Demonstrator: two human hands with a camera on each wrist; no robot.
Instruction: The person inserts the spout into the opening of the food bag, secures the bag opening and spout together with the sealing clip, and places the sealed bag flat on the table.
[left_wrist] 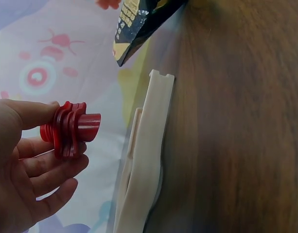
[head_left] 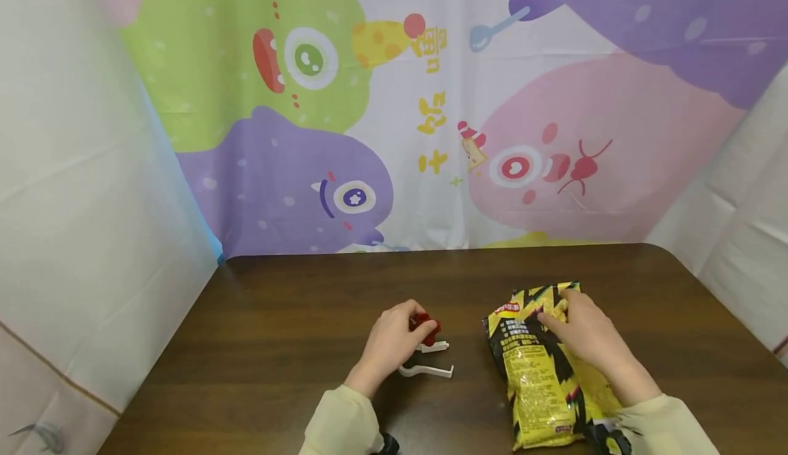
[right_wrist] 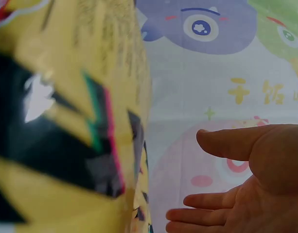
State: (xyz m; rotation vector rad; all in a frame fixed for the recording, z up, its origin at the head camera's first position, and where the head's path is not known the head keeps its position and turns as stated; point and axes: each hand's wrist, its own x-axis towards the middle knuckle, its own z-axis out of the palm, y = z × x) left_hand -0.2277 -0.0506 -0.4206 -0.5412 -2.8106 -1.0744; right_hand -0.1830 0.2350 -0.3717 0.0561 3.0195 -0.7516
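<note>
My left hand point(head_left: 392, 335) pinches a small red ridged plastic piece point(left_wrist: 68, 127) with a short round tube, between thumb and fingers, above the table. Below and beside it lies a white plastic bag clip point(left_wrist: 151, 141) with its two long arms spread apart, one arm point(head_left: 434, 371) nearer me. To the right a yellow and black snack bag point(head_left: 532, 400) lies on the table, printed side up. Over its upper right part is my right hand point(head_left: 587, 332), thumb and fingers spread; whether it touches the bag cannot be told. In the right wrist view those fingers hold nothing.
The brown wooden table point(head_left: 265, 345) reaches back to a curtain point(head_left: 431, 215) printed with cartoon monsters. White cloth walls point(head_left: 80, 167) stand at both sides. A dark wrist strap point(head_left: 389, 443) shows at the left sleeve.
</note>
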